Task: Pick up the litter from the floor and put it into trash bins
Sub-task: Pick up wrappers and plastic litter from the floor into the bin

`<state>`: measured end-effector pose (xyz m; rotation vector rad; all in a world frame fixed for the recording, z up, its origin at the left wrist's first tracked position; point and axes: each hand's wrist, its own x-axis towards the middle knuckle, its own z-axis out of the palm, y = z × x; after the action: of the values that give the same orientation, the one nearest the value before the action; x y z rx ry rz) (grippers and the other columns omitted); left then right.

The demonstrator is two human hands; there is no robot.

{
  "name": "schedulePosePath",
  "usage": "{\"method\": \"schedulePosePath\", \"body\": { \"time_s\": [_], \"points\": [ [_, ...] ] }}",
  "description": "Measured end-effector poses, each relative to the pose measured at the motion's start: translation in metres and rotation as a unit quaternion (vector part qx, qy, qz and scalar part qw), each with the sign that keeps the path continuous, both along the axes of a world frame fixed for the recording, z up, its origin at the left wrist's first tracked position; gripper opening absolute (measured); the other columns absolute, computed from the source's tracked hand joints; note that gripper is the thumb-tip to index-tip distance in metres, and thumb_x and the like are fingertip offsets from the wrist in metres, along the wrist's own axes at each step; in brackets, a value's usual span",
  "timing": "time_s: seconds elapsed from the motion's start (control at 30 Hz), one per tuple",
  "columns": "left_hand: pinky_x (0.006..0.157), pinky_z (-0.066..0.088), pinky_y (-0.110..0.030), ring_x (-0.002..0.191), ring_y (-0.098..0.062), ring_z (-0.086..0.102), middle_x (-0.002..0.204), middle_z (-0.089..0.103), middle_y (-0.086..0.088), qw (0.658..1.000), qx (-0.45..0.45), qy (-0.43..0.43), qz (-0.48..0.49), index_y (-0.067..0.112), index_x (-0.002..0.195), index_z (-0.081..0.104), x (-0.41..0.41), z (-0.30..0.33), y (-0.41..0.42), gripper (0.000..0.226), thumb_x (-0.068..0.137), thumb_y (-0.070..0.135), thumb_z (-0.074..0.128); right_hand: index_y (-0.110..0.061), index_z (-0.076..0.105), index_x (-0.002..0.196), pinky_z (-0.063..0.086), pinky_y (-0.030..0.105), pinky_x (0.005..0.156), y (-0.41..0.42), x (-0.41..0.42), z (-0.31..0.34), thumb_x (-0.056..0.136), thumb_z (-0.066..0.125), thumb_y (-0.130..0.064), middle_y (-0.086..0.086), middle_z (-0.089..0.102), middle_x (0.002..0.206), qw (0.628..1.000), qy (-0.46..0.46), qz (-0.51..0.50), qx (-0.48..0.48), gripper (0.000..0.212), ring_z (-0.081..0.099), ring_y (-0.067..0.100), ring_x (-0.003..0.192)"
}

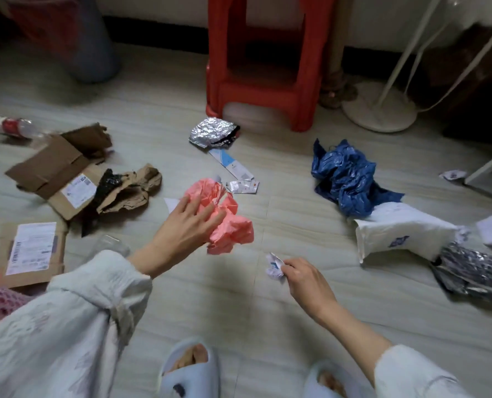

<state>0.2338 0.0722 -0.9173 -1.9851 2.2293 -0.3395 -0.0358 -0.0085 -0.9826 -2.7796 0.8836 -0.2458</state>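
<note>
While litter lies scattered across the pale floor (239,305), the left hand (185,225) reaches forward with fingers spread and straight, its fingertips touching a crumpled pink plastic bag (230,225) at the middle of the scene. Nearer the person, the right hand (302,275) pinches a small crumpled scrap of white paper (274,267) just above the floor. A blue plastic bag (345,176) and a white pouch (397,231) lie to the right, torn cardboard boxes (60,176) and brown paper (129,188) to the left, and a foil wrapper (210,132) sits beside a red plastic stool (264,61). What appears to be a grey trash bin (92,47) stands blurred at upper left.
</note>
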Motion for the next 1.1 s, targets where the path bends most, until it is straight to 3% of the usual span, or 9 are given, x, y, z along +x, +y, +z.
{"method": "schedulePosePath", "body": {
  "time_s": [0.17, 0.27, 0.37, 0.5, 0.6, 0.73, 0.83, 1.0, 1.1],
  "points": [
    [0.09, 0.049, -0.054, 0.111, -0.038, 0.059, 0.116, 0.065, -0.01, 0.994, -0.084, 0.05, 0.054, 0.015, 0.127, 0.044, -0.016, 0.077, 0.054, 0.082, 0.055, 0.021, 0.083, -0.008, 0.07, 0.072, 0.049, 0.025, 0.047, 0.014, 0.027, 0.108, 0.056, 0.078, 0.01, 0.003, 0.067, 0.075, 0.993, -0.114, -0.007, -0.005, 0.026, 0.064, 0.025, 0.067],
    [0.091, 0.048, -0.05, 0.104, -0.035, 0.062, 0.114, 0.066, -0.01, 0.987, -0.123, 0.042, 0.091, 0.016, 0.127, 0.044, -0.013, 0.116, 0.099, 0.08, 0.058, 0.019, 0.083, -0.004, 0.07, 0.074, 0.053, 0.033, 0.051, 0.045, 0.04, 0.162, 0.066, 0.073, 0.008, 0.008, 0.068, 0.078, 0.985, -0.167, 0.026, -0.026, 0.015, 0.064, 0.029, 0.071],
    [0.084, 0.051, -0.044, 0.092, -0.032, 0.065, 0.106, 0.067, -0.009, 0.977, -0.163, 0.036, 0.135, 0.016, 0.125, 0.048, -0.004, 0.152, 0.145, 0.073, 0.06, 0.018, 0.081, -0.001, 0.071, 0.074, 0.054, 0.037, 0.053, 0.078, 0.059, 0.194, 0.067, 0.072, 0.007, 0.011, 0.069, 0.077, 0.978, -0.201, 0.044, -0.035, 0.011, 0.064, 0.031, 0.068],
    [0.083, 0.051, -0.046, 0.092, -0.034, 0.063, 0.106, 0.067, -0.01, 0.955, -0.223, -0.005, 0.194, 0.012, 0.123, 0.055, 0.014, 0.192, 0.221, 0.048, 0.075, 0.008, 0.056, 0.001, 0.07, 0.072, 0.05, 0.035, 0.061, 0.137, 0.097, 0.221, 0.075, 0.059, 0.002, 0.014, 0.067, 0.077, 0.972, -0.215, 0.09, -0.01, 0.011, 0.063, 0.033, 0.071],
    [0.083, 0.051, -0.047, 0.092, -0.034, 0.063, 0.105, 0.066, -0.01, 0.939, -0.232, -0.009, 0.254, 0.012, 0.124, 0.055, 0.04, 0.204, 0.271, 0.058, 0.069, 0.002, 0.07, 0.002, 0.07, 0.074, 0.051, 0.037, 0.063, 0.175, 0.138, 0.239, 0.075, 0.06, 0.008, 0.017, 0.068, 0.081, 0.969, -0.2, 0.145, -0.009, 0.012, 0.063, 0.034, 0.074],
    [0.088, 0.049, -0.051, 0.095, -0.035, 0.062, 0.107, 0.065, -0.013, 0.907, -0.241, 0.02, 0.345, 0.012, 0.128, 0.051, 0.075, 0.19, 0.331, 0.052, 0.077, 0.003, 0.051, 0.003, 0.072, 0.087, 0.053, 0.039, 0.07, 0.217, 0.2, 0.245, 0.082, 0.058, 0.006, 0.019, 0.068, 0.094, 0.96, -0.185, 0.21, 0.001, 0.015, 0.062, 0.035, 0.086],
    [0.093, 0.046, -0.05, 0.101, -0.034, 0.06, 0.11, 0.064, -0.011, 0.879, -0.242, 0.066, 0.405, 0.014, 0.131, 0.049, 0.1, 0.164, 0.367, 0.065, 0.072, 0.003, 0.071, 0.003, 0.071, 0.099, 0.048, 0.037, 0.079, 0.248, 0.251, 0.231, 0.088, 0.053, 0.002, 0.019, 0.065, 0.101, 0.964, -0.166, 0.196, 0.074, 0.021, 0.059, 0.033, 0.094],
    [0.098, 0.043, -0.051, 0.108, -0.033, 0.056, 0.113, 0.061, -0.009, 0.843, -0.24, 0.085, 0.473, 0.017, 0.135, 0.042, 0.139, 0.106, 0.4, 0.081, 0.063, -0.005, 0.07, 0.003, 0.072, 0.091, 0.047, 0.037, 0.077, 0.287, 0.331, 0.191, 0.08, 0.055, 0.002, 0.02, 0.066, 0.094, 0.963, -0.114, 0.156, 0.186, 0.02, 0.06, 0.033, 0.088],
    [0.102, 0.037, -0.057, 0.119, -0.039, 0.051, 0.117, 0.061, -0.011, 0.83, -0.196, 0.085, 0.515, 0.019, 0.137, 0.036, 0.155, 0.065, 0.401, 0.089, 0.06, -0.012, 0.067, 0.0, 0.068, 0.092, 0.047, 0.039, 0.081, 0.298, 0.365, 0.164, 0.083, 0.051, -0.002, 0.018, 0.065, 0.102, 0.964, -0.015, 0.186, 0.191, 0.019, 0.06, 0.034, 0.097]
  ]
}}
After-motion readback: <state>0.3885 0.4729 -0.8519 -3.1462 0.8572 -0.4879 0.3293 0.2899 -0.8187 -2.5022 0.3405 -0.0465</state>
